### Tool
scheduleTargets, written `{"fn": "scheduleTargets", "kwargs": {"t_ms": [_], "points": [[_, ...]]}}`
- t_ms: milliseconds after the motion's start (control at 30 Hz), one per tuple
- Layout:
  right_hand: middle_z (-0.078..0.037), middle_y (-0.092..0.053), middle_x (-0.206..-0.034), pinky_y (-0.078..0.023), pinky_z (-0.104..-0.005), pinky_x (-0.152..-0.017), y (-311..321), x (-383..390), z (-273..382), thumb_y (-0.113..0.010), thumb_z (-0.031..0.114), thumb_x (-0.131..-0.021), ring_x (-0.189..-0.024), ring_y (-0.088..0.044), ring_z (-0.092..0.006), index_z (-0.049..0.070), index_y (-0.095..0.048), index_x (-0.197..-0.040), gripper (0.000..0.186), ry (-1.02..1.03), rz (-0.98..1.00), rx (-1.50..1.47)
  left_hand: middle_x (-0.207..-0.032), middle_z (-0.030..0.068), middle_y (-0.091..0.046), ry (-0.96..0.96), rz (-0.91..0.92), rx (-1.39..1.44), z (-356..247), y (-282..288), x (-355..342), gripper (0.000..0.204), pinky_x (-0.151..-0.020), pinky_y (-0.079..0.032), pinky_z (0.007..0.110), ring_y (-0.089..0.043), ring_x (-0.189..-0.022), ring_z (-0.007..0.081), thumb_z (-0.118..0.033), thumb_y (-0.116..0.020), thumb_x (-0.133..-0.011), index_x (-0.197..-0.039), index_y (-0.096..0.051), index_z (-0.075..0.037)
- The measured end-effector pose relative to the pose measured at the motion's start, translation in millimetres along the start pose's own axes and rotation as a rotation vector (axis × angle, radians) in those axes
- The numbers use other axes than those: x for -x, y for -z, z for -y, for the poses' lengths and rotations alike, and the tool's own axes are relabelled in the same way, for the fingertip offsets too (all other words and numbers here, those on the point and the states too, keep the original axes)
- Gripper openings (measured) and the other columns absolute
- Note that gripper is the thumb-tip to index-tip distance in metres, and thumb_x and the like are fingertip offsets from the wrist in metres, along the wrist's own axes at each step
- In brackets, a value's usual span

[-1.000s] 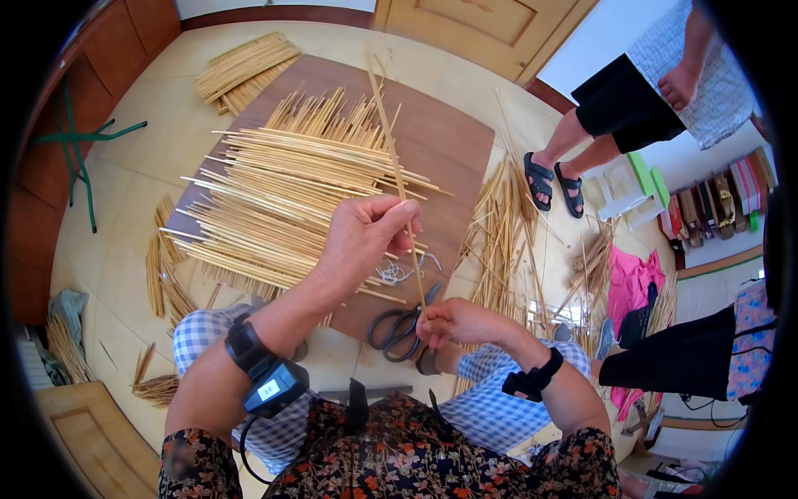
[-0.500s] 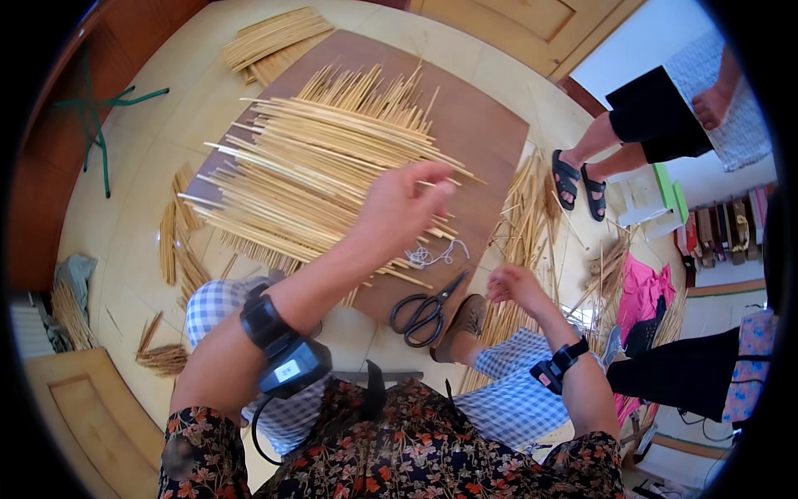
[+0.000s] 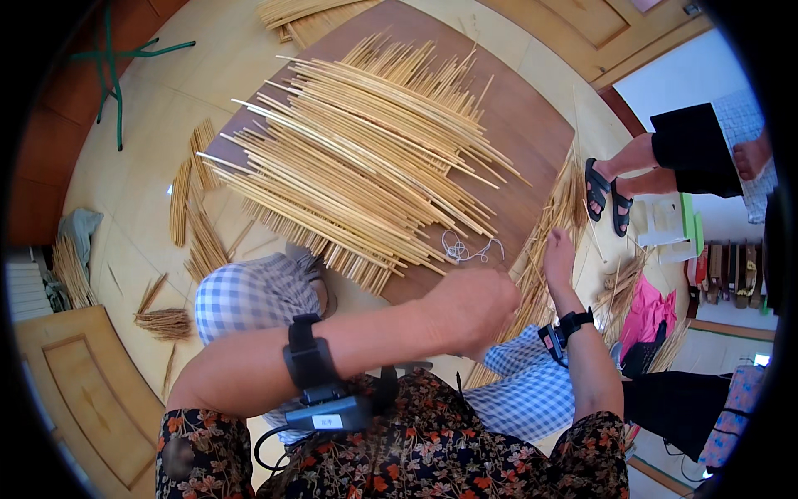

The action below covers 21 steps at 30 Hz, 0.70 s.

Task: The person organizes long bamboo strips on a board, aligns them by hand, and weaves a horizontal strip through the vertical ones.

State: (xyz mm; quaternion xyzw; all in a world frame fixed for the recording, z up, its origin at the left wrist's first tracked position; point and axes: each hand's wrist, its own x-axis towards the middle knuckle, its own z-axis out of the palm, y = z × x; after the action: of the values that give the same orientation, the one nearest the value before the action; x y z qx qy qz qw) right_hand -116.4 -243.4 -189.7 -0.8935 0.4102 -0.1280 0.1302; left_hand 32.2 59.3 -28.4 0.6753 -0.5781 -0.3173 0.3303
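My left hand [image 3: 478,309] is closed in a fist over the near corner of a low brown table [image 3: 532,116]; its finger side is turned away, so anything inside is hidden. Farther right, my right hand [image 3: 559,254] is raised with its fingers curled together; whatever it may pinch is too small to make out. Many pale plant stalks [image 3: 357,158] lie side by side on the table, across other stalks [image 3: 399,66] beneath them. A loose tangle of white string [image 3: 470,248] rests on the table just beyond my left hand.
More stalks lie on the floor at the left [image 3: 204,233] and right [image 3: 544,233]. A person's sandalled feet [image 3: 597,190] stand at the far right, near a pink cloth [image 3: 648,312]. A green metal stand [image 3: 112,66] is at the upper left.
My left hand has drawn back from above the stalks to the near table corner and closed. My right hand has risen rightward. The black scissors seen there before are now hidden.
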Motion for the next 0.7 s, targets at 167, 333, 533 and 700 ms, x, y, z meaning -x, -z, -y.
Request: {"fn": "scheduleTargets", "kwargs": {"t_ms": [167,333,533,700], "points": [[-0.017,-0.05,-0.134,-0.033,-0.0397,-0.108,-6.2,-25.0,159.0,-0.05,0.021,-0.094,-0.129,-0.043,-0.0322,0.002,-0.049,-0.131,0.042,0.631,-0.025,0.021,-0.091,0.0174,-0.065,-0.017,0.196,-0.104,-1.9,-6.3,8.7,0.014,-0.069,-0.054,0.042,-0.067,-0.079,0.0328,-0.013,-0.059,-0.081,-0.084,-0.065,-0.001],[-0.017,-0.036,-0.146,-0.025,-0.039,-0.114,-56.3,-16.5,244.0,-0.052,0.036,-0.092,-0.138,-0.029,-0.0295,0.001,-0.037,-0.14,0.062,0.916,0.218,0.09,-0.085,0.0139,-0.067,-0.09,0.17,-0.223,4.2,-22.0,19.7,0.012,-0.064,-0.053,0.036,-0.069,-0.076,0.0266,-0.008,-0.06,-0.077,-0.086,-0.066,-0.001],[-0.015,-0.025,-0.153,-0.014,-0.0396,-0.117,-92.0,-8.5,274.8,-0.045,0.05,-0.092,-0.143,-0.021,-0.0268,0.001,-0.03,-0.144,0.073,1.065,0.345,0.159,-0.086,0.0109,-0.066,-0.003,0.244,-0.322,-1.3,-12.9,33.7,0.013,-0.063,-0.049,0.031,-0.067,-0.078,0.0217,-0.009,-0.062,-0.075,-0.085,-0.067,-0.002],[-0.015,-0.026,-0.153,-0.015,-0.041,-0.116,-93.8,-15.5,274.8,-0.044,0.051,-0.092,-0.142,-0.021,-0.027,0.001,-0.03,-0.144,0.074,1.095,0.34,0.141,-0.085,0.01,-0.065,0.02,0.209,-0.291,-2.5,-5.2,36.1,0.013,-0.064,-0.05,0.031,-0.065,-0.08,0.0214,-0.009,-0.064,-0.071,-0.082,-0.067,-0.002]]}}
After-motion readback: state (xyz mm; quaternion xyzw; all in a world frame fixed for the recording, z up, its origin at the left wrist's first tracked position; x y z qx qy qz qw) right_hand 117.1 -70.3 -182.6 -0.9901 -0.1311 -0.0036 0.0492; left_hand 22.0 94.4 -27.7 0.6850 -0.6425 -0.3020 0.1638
